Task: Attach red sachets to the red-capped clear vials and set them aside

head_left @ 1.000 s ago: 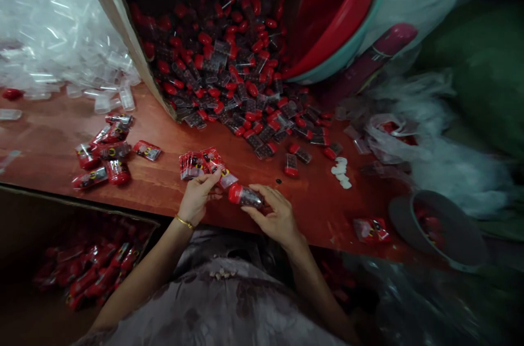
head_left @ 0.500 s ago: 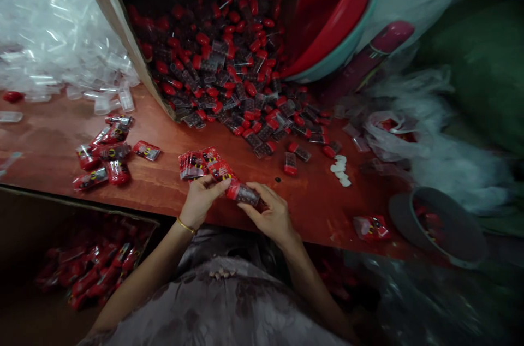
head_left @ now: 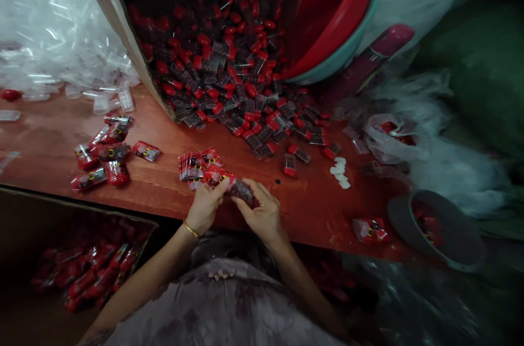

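Observation:
Above the table's front edge, both hands meet at a small clear container [head_left: 242,191] with dark contents. My right hand [head_left: 262,214] is closed around its lower right end. With thumb and fingers pinched, my left hand [head_left: 204,205] grips the red printed wrapper [head_left: 221,176] at the container's upper left end. Whether the wrapper is around the container or just against it I cannot tell. Just beyond my left hand lies a fanned stack of flat red wrappers [head_left: 191,165]. Several wrapped red containers [head_left: 110,150] lie farther left.
A tipped cardboard box [head_left: 123,46] spills red-capped containers [head_left: 245,89] onto the table [head_left: 164,193]. Clear plastic pieces [head_left: 61,35] heap up at left. Red and teal basins [head_left: 335,24], a purple bottle [head_left: 388,43] and a grey bowl [head_left: 446,264] stand right. Below left, a box holds red packs [head_left: 90,275].
My hands have shifted slightly, the right one a little to the left and the left one a little to the right, drawing closer together. The container and wrapper stay between them.

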`<action>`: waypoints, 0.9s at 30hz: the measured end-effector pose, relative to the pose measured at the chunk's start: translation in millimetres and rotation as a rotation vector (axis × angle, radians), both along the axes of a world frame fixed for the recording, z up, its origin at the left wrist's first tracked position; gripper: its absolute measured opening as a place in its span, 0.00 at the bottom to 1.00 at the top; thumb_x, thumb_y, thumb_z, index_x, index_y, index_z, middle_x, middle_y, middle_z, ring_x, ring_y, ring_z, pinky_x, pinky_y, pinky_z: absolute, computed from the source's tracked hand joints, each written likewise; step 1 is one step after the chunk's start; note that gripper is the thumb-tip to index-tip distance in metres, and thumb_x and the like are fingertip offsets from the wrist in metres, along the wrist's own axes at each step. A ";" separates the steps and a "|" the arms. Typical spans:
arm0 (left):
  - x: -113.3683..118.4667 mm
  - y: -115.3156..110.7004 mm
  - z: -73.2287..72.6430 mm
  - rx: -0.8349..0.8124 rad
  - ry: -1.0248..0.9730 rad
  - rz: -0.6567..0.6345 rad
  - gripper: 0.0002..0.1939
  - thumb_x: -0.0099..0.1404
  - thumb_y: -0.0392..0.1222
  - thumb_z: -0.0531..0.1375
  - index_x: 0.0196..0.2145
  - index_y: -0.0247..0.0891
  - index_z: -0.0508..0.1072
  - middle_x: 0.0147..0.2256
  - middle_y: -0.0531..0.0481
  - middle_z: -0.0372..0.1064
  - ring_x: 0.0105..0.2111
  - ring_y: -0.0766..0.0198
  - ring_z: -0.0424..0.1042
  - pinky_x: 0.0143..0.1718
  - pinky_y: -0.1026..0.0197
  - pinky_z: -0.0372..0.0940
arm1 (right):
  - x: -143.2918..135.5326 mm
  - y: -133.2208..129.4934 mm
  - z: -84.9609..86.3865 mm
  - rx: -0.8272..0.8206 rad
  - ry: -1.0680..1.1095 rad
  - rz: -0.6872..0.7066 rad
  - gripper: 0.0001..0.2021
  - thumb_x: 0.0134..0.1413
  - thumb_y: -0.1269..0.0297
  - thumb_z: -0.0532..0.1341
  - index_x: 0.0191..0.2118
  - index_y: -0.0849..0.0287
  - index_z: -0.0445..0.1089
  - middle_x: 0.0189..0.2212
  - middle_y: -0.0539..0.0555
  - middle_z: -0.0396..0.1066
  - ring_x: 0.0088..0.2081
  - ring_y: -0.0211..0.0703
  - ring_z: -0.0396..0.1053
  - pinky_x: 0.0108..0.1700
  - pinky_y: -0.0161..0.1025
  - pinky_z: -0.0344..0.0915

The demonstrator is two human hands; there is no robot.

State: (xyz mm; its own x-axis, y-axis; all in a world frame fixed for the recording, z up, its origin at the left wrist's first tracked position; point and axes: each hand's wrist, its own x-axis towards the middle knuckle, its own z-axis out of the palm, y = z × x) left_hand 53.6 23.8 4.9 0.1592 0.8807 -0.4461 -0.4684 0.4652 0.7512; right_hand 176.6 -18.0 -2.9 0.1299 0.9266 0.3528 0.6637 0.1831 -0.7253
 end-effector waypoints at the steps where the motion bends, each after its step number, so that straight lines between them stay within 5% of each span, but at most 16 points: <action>1: -0.5 0.9 0.3 0.010 -0.009 -0.008 0.15 0.43 0.44 0.70 0.26 0.33 0.74 0.26 0.51 0.73 0.26 0.68 0.70 0.34 0.64 0.65 | -0.2 0.7 0.4 -0.003 0.000 0.015 0.16 0.50 0.64 0.61 0.47 0.54 0.67 0.38 0.54 0.73 0.40 0.45 0.71 0.44 0.40 0.69; 9: -6.9 8.3 6.0 0.097 -0.011 0.010 0.12 0.43 0.40 0.68 0.27 0.33 0.74 0.27 0.50 0.74 0.29 0.65 0.71 0.36 0.62 0.66 | -8.2 2.0 2.2 -0.065 0.154 0.060 0.17 0.49 0.64 0.62 0.48 0.53 0.67 0.41 0.53 0.73 0.43 0.45 0.71 0.47 0.42 0.68; 14: -5.5 5.2 8.5 0.053 -0.081 0.000 0.13 0.44 0.43 0.68 0.26 0.34 0.73 0.27 0.49 0.74 0.28 0.64 0.72 0.35 0.61 0.66 | -12.1 -0.7 -0.3 -0.220 0.446 0.078 0.10 0.54 0.62 0.57 0.41 0.57 0.69 0.24 0.47 0.71 0.20 0.33 0.67 0.23 0.31 0.67; 20: -1.3 0.5 7.4 0.171 -0.029 -0.032 0.13 0.46 0.45 0.68 0.27 0.34 0.75 0.29 0.48 0.74 0.30 0.65 0.71 0.39 0.62 0.65 | -21.3 6.2 9.7 -0.195 0.618 0.062 0.10 0.49 0.59 0.61 0.37 0.58 0.70 0.23 0.47 0.70 0.16 0.31 0.61 0.17 0.30 0.63; 24: -8.9 -0.5 8.2 0.153 -0.074 -0.115 0.14 0.47 0.48 0.67 0.26 0.35 0.75 0.27 0.50 0.73 0.28 0.66 0.70 0.36 0.62 0.65 | -18.7 12.3 6.8 -0.162 0.576 0.057 0.11 0.44 0.56 0.65 0.24 0.58 0.67 0.18 0.45 0.66 0.18 0.33 0.62 0.19 0.31 0.62; 27: -17.0 -3.9 6.9 0.041 -0.132 -0.248 0.14 0.47 0.48 0.68 0.27 0.34 0.75 0.26 0.49 0.73 0.26 0.66 0.70 0.34 0.62 0.66 | -14.9 20.5 1.6 -0.077 0.351 -0.006 0.17 0.38 0.54 0.68 0.19 0.58 0.61 0.14 0.43 0.59 0.18 0.32 0.58 0.21 0.31 0.58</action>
State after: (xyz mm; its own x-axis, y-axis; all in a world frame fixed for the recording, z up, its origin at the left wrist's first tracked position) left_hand 36.6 19.9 11.8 0.4266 0.8243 -0.3723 -0.4392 0.5486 0.7114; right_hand 161.6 2.4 -1.3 0.2361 0.9476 0.2150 0.3730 0.1159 -0.9206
